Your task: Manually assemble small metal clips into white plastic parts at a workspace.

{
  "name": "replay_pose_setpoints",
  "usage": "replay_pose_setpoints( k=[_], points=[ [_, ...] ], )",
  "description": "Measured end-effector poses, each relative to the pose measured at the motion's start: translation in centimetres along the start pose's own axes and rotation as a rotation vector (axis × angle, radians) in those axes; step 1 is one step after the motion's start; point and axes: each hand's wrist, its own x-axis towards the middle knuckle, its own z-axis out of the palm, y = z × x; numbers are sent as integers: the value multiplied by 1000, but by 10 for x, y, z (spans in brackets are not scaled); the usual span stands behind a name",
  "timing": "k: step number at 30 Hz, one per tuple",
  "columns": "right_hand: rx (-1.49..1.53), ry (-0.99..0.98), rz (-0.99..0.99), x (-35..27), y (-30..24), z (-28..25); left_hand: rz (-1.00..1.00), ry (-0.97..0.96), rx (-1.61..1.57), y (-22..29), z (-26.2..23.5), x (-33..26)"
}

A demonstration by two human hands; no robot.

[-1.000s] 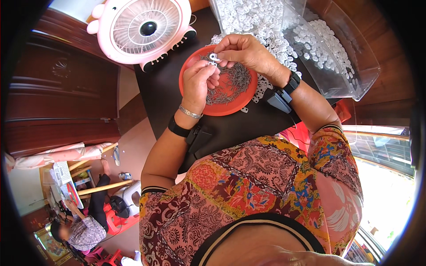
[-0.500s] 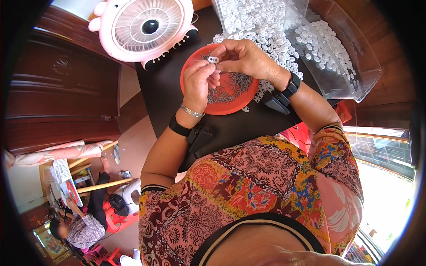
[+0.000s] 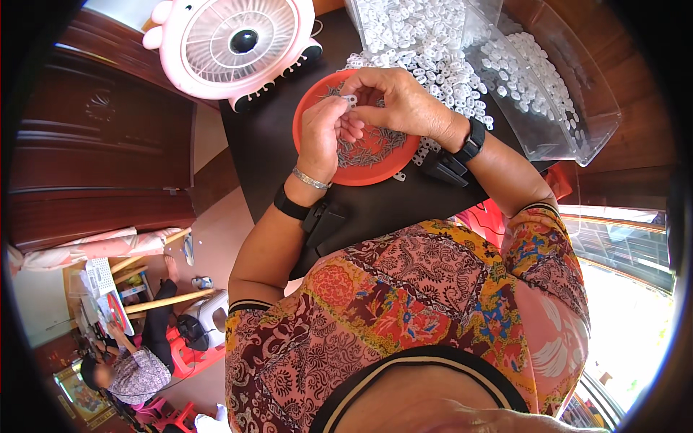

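Both hands meet over an orange-red round dish (image 3: 375,172) filled with small dark metal pins. My left hand (image 3: 323,137) pinches a small white plastic piece (image 3: 349,99) at its fingertips. My right hand (image 3: 401,101) curls over from the right and touches the same piece with its fingertips. Loose white plastic pieces (image 3: 451,79) lie heaped on the black table (image 3: 267,151) just beyond the dish. Each wrist carries a black band.
A pink round fan (image 3: 234,45) stands at the table's far left. A clear plastic bin (image 3: 556,94) of white pieces sits at the right. Dark wooden furniture (image 3: 94,137) is on the left. Another person (image 3: 137,361) sits on the floor at lower left.
Both hands stay over the dish, working the white piece; fingers shifted only slightly. The view itself has moved a little.
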Motion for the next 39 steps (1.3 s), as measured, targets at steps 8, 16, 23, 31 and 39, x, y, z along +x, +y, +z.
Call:
replay_pose_setpoints(
  k=[8, 16, 23, 31, 39],
  points=[
    [-239, 83, -243, 0, -2, 5, 30, 14, 34, -2, 1, 0],
    [-343, 50, -150, -2, -3, 7, 44, 37, 19, -3, -1, 3],
    [-312, -2, -145, -2, -7, 3, 52, -23, 78, -3, -5, 1],
    [-219, -20, -143, -2, -8, 2, 63, 1, -3, -2, 1, 0],
    [-257, 44, -195, -3, -8, 0, 99, -30, 115, 5, 0, -1]
  ],
)
